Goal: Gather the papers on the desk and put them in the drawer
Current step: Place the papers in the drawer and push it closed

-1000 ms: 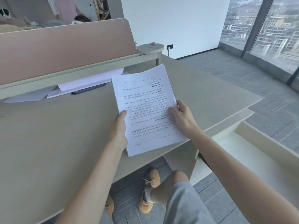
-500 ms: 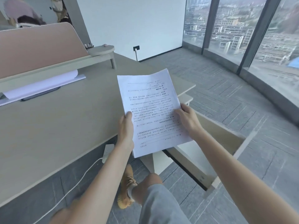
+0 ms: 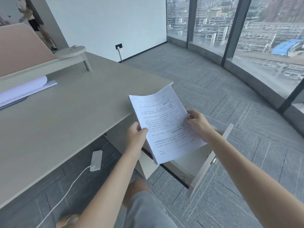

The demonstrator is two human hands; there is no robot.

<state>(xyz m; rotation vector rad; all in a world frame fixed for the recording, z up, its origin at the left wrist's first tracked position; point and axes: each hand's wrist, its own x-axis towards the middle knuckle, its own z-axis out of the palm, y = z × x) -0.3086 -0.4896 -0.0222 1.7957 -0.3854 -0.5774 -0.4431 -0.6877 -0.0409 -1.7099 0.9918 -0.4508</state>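
Observation:
A stack of white printed papers (image 3: 166,122) is held in the air off the desk's right corner, above the open drawer (image 3: 212,158). My left hand (image 3: 135,137) grips the stack's left edge, thumb on top. My right hand (image 3: 197,124) grips its right edge. The drawer is pulled out below the desk (image 3: 65,116), its pale front panel tilted toward the carpet; the papers hide most of its inside. More white sheets (image 3: 23,89) lie under the desk's raised shelf at the far left.
A white power strip (image 3: 96,160) with its cable lies on the floor under the desk. A round shelf end (image 3: 70,51) stands on the desk's back. Grey carpet and floor-length windows (image 3: 246,38) lie to the right. A person stands far back left.
Both hands have carried the papers right and down, from above the desktop to above the open drawer. The view has swung right, showing more carpet and window.

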